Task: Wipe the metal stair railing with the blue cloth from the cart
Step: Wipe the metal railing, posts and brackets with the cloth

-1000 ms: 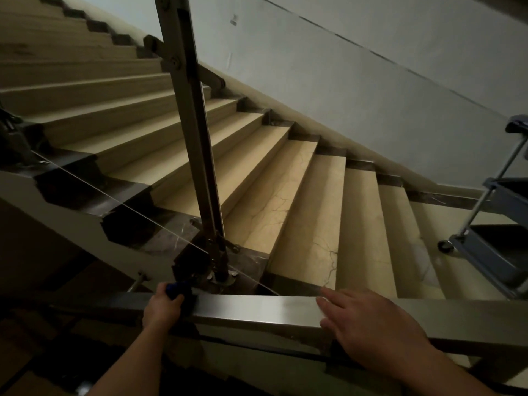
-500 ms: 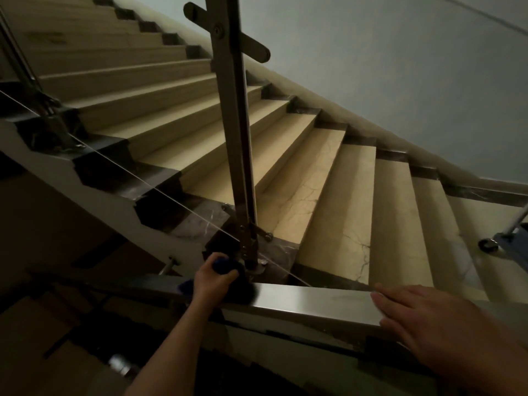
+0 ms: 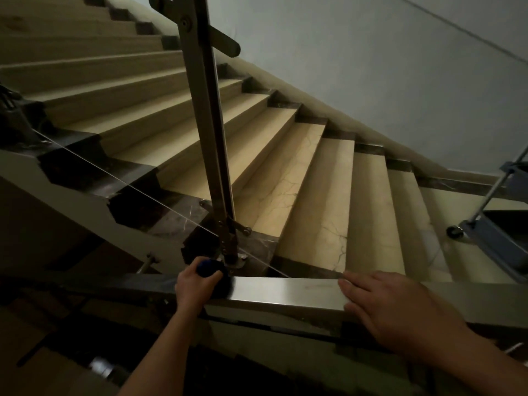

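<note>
The left hand, its grip closed on the blue cloth, has slid rightward along the railing toward the flat, open right hand, so wiping is underway.

1. Nearest us, the flat brushed-metal stair railing runs left to right.
2. Our left hand presses the bunched dark blue cloth onto it, left of centre.
3. Our right hand lies flat on it, further right.
4. Beyond rises the slanted steel baluster post, then the beige stone steps.
5. The grey wheeled cart stands far right.
</note>
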